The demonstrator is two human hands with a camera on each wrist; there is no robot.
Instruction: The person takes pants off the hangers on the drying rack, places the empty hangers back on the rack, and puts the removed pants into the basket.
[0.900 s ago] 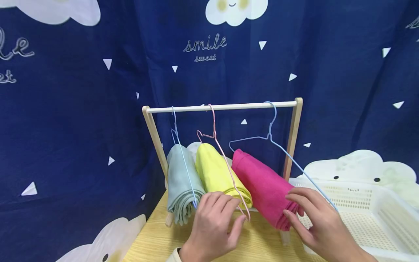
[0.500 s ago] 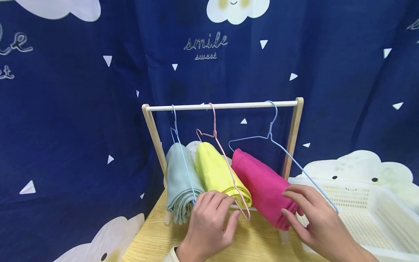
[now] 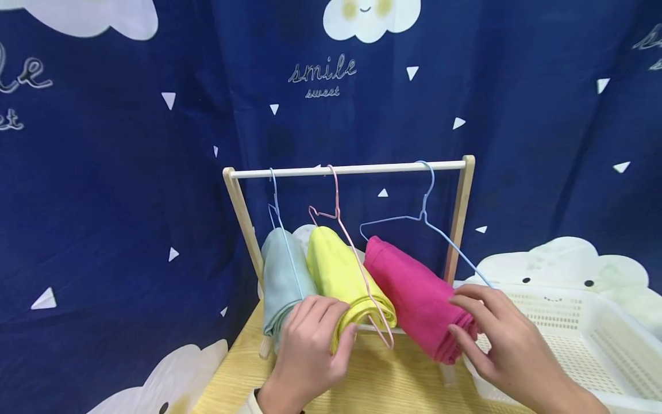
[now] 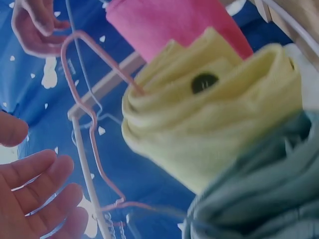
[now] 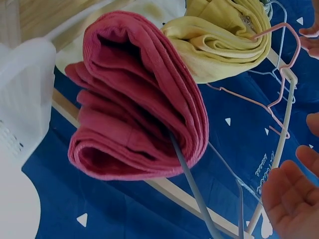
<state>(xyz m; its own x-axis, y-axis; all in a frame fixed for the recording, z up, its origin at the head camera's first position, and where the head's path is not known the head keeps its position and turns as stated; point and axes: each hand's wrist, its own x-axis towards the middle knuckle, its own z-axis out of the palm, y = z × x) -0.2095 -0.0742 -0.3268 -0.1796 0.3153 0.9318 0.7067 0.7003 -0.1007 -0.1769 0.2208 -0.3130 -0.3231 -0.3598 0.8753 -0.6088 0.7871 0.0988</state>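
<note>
A folded grey-green cloth (image 3: 287,270), a yellow garment (image 3: 336,270) and a magenta cloth (image 3: 414,293) hang over wire hangers on a small rack. In the left wrist view a dark button (image 4: 205,83) shows among the yellow folds. My left hand (image 3: 310,345) is in front of the grey-green and yellow pieces, fingers loosely bent and holding nothing. Beside the near end of the magenta cloth is my right hand (image 3: 504,339), thumb and fingers apart; in the right wrist view its fingers (image 5: 289,196) are clear of the cloth. It covers the blue hanger's (image 3: 450,236) lower corner.
The rack's white bar (image 3: 372,169) runs between wooden posts. A pink hanger (image 3: 357,253) carries the yellow garment; its near corner sticks out. To the right is a white perforated basket (image 3: 610,397) on the wooden table (image 3: 393,385). Behind hangs a dark blue curtain (image 3: 129,172).
My left hand has moved left, away from the pink hanger's near corner, to in front of the grey-green cloth. My right hand has shifted slightly and now hides the blue hanger's corner.
</note>
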